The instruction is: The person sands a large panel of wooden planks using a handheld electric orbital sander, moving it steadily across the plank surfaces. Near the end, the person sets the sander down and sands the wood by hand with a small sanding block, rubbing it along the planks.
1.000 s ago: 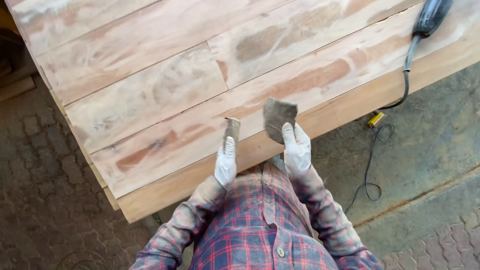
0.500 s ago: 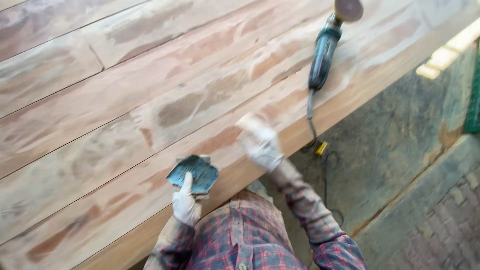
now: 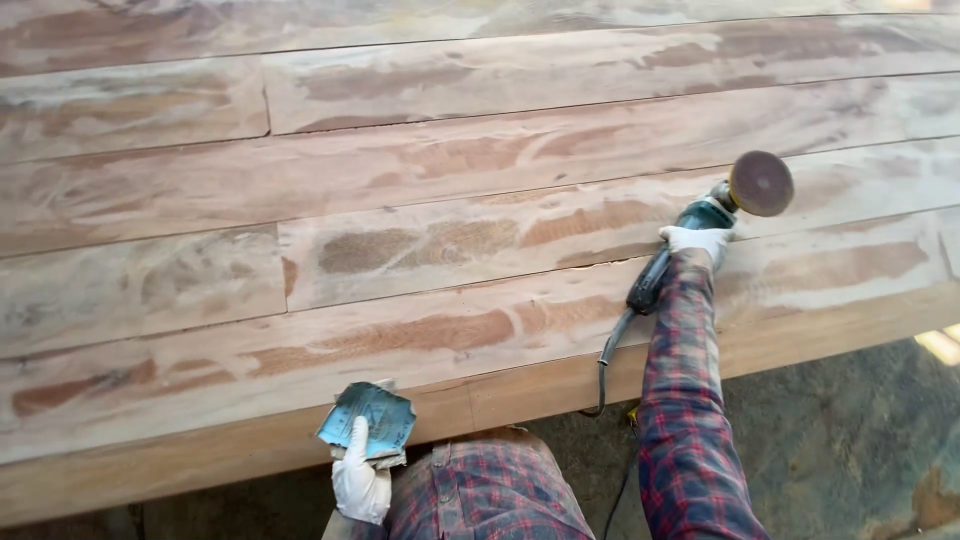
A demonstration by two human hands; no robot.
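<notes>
Teal-bodied angle grinder with a round brown sanding disc (image 3: 715, 215), lying on the broad reddish plank tabletop (image 3: 420, 190) near its front edge.

I see my right hand (image 3: 696, 240), white-gloved, closed around the grinder's body behind the disc; it looks stiff and weighty, best held there. My left hand (image 3: 360, 480) pinches a limp, light blue-grey sandpaper sheet (image 3: 368, 425) at the table's edge. Black cable (image 3: 612, 350) drops out of sight; the grinder's switch is hidden.

Colours and patterns, plank surface and tools

Reddish-brown and pale streaked wooden plank surface (image 3: 400, 200); grey-blue folded sandpaper sheet (image 3: 368, 423); teal-and-black angle grinder (image 3: 690, 235) with dark brown disc; white gloves; red-blue plaid sleeves.
</notes>
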